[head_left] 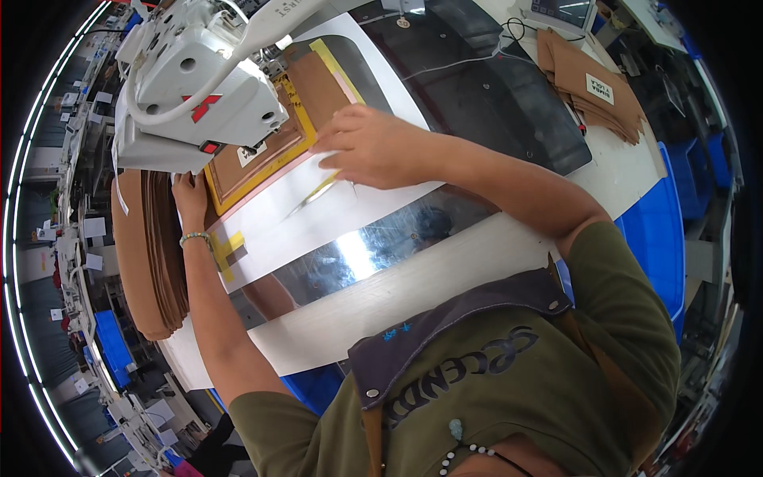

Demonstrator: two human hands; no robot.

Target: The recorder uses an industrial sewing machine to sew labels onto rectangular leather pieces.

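Head view, yellow frame [272, 168], between hands [189, 196] [369, 149]

Dark-lettered white label [600, 89] on brown pieces [559, 60], red emblem [200, 108] on white machine [171, 131], black lettering [463, 374] on green shirt [509, 401]

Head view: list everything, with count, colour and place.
Machine head: one, white, upper left
Frame: one, yellow-edged, partly under machine head
Brown piles: two, far left and upper right
Labels: two, white, in frame, on right pile
White sheet: one, under frame
Slim pointed tool: one, pale yellowish, over sheet
Metal strip: one, silver, nearer side of sheet
Panel: one, black, upper right
Screen: one, dark, top right
Bins: several, blue, both sides
Worktable: one, white, beneath
Background gear: uncountable, mixed colours, left
Apron: one, dark purple, lower centre
Bracelet: one, greenish beads, left wrist
Left hand: one, at frame's left edge
Right hand: one, over tool's rear end, grip unclear
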